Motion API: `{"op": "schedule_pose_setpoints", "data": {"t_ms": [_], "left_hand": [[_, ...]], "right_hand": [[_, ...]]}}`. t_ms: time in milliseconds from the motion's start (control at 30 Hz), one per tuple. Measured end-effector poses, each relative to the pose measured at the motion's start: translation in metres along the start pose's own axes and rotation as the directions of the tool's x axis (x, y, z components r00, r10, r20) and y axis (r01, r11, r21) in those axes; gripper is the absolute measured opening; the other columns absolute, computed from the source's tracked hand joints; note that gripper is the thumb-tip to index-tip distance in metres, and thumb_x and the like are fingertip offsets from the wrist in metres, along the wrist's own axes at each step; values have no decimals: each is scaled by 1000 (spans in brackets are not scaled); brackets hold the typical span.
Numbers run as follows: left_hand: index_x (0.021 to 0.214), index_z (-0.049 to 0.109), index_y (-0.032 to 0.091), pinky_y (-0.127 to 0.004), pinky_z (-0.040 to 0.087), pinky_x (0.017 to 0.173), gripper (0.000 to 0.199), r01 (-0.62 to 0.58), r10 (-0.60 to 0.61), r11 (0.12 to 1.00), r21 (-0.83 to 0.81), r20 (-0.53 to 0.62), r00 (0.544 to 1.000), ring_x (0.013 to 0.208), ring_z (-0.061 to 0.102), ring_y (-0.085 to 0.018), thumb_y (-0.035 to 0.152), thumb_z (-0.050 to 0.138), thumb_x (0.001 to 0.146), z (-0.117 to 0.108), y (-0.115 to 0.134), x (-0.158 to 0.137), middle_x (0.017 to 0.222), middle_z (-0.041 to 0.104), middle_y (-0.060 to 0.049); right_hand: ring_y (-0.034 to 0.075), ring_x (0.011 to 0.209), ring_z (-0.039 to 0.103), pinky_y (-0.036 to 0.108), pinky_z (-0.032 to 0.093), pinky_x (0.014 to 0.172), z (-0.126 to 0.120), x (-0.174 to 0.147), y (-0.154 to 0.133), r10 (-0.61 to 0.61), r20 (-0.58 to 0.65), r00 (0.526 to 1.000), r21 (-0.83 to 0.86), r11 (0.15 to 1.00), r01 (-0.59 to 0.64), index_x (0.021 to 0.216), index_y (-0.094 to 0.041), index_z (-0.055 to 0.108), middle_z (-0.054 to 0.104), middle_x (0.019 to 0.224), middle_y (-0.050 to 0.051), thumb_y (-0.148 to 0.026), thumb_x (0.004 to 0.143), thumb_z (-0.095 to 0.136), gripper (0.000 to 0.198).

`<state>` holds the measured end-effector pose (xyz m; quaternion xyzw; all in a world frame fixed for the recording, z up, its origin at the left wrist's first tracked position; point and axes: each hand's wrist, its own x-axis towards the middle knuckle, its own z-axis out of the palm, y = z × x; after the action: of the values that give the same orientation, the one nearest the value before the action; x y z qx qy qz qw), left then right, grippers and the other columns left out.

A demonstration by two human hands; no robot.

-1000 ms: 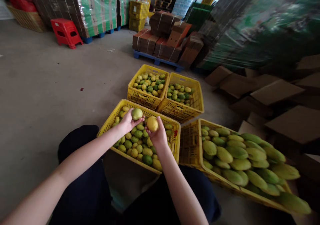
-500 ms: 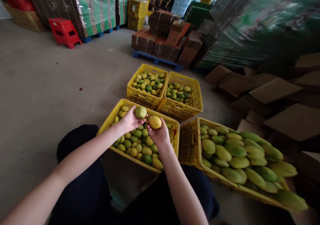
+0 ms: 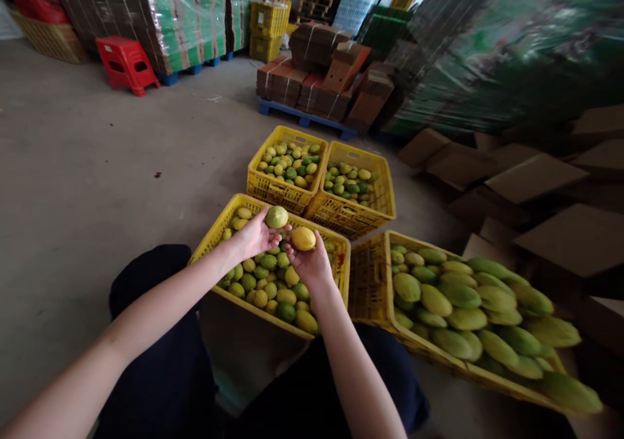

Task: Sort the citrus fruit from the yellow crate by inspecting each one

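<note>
left hand (image 3: 256, 237): green lemon (image 3: 277, 216) is being cupped | right hand (image 3: 312, 265): yellow lemon (image 3: 303, 238) is being pinched | both being held over plastic crate (image 3: 212, 229) — drop perhaps being risked by loose left hold

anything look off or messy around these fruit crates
Yes, the cardboard on the right lies in a loose jumble at odd angles, unlike the strapped bundles on the pallet. A small reddish bit, too small to identify, lies on the floor. No spilled fruit is visible.
</note>
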<state>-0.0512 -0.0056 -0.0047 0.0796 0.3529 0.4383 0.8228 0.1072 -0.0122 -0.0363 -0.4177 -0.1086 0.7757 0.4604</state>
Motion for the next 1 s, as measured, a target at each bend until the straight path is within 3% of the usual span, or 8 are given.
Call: {"op": "schedule_pose_setpoints", "data": {"t_ms": [167,267,367,500,633,733,833,1000], "left_hand": [[101,67,11,-21,48,51,29,-139,146,986,97,-73,987,52,58,-12,37,56,94,1,0,2,76,70,-9],[99,69,18,-19,50,60,21,-408,433,867,285,-29,901,68,63,-13,18,75,78,4,-2,-6,88,71,-5],[97,72,23,-17,50,73,44,-621,615,653,434,176,769,96,62,-17,2,83,60,8,-5,-19,106,70,-5],[99,71,23,-27,50,90,45,-715,709,376,589,315,631,110,59,-23,14,89,58,8,-7,-27,107,68,-6],[110,60,21,-33,53,85,52,-686,761,-173,707,538,363,100,64,-22,32,86,67,-3,-6,-19,111,67,-7],[113,55,21,-32,55,81,49,-589,704,-462,663,678,210,94,66,-19,40,80,75,-10,-4,-15,106,68,-7],[114,54,21,-35,55,87,44,-507,624,-628,591,771,127,99,67,-21,39,76,80,-12,-2,-19,105,68,-7],[114,55,21,-38,54,90,41,-428,539,-743,514,839,72,100,67,-22,36,75,81,-12,2,-26,107,70,-8]], "right_hand": [[13,51,58,24,50,42,2,-5,-5,-39,55,998,-25,999,40,83,-18,64,69,70,4,-51,83,62,33],[13,54,58,24,50,45,4,-11,-5,-277,40,960,-158,947,280,87,-19,64,68,72,2,-49,78,68,32],[17,75,64,28,56,65,8,-19,-3,-658,52,751,-421,668,614,104,-23,64,70,92,1,-41,72,78,40],[22,105,62,36,55,89,5,-23,1,-792,247,558,-585,337,738,124,-26,57,64,121,7,-37,74,77,54],[25,117,58,39,53,93,-2,-17,2,-813,375,445,-609,146,780,122,-26,58,58,128,9,-35,77,74,49],[24,115,59,39,53,93,-3,-16,2,-828,389,404,-597,107,795,123,-27,56,59,127,9,-30,77,75,49],[23,112,61,40,52,94,-2,-19,2,-837,376,397,-586,117,802,123,-27,54,60,125,8,-27,76,76,53],[24,116,59,41,51,96,-1,-21,3,-840,374,393,-593,109,798,122,-26,54,60,125,8,-29,75,77,52]]}}
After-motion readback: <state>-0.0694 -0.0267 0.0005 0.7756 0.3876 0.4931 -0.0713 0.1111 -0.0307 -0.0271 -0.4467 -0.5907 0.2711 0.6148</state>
